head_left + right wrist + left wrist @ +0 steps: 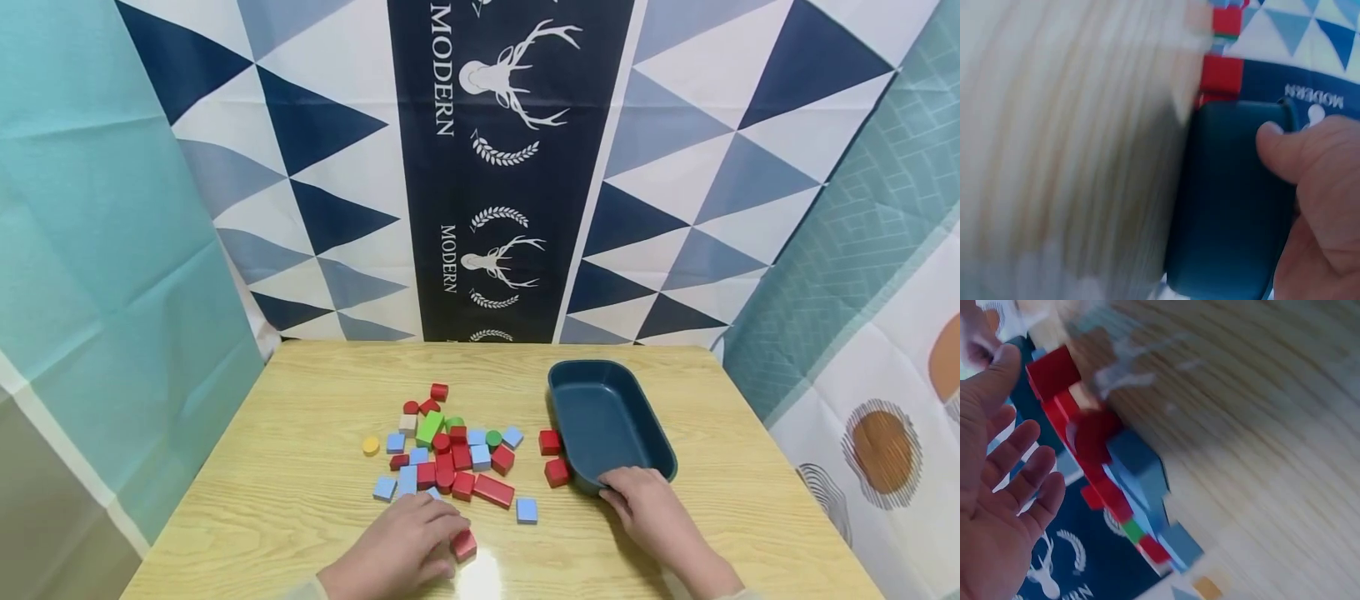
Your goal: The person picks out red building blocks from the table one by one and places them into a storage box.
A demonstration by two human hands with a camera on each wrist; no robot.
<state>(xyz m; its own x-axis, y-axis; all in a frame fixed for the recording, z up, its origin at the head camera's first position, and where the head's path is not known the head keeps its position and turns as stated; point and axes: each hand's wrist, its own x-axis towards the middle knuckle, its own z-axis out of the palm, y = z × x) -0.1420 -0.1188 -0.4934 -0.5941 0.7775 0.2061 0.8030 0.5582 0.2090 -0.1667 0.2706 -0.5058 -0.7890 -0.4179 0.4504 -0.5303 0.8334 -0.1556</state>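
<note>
My right hand (647, 510) grips the near end of a dark teal rectangular dish (647, 408). In the right wrist view, the thumb (1282, 150) lies against the outer wall of the dish (1229, 200), and the other fingers are mostly hidden behind its rim. My left hand (405, 537) is over the table beside a red block (464, 547) near the front. Its fingers (1038, 465) are loosely bent with nothing between them in the left wrist view. Beyond it lies a loose group of red blocks (493, 491) and light blue blocks (527, 511).
Two red cubes (557, 472) sit along the left side of the dish. Among the group are a green block (430, 429), a beige block (407, 425) and a yellow disc (371, 446). Patterned cloth (517, 175) hangs behind the wooden table (300, 433).
</note>
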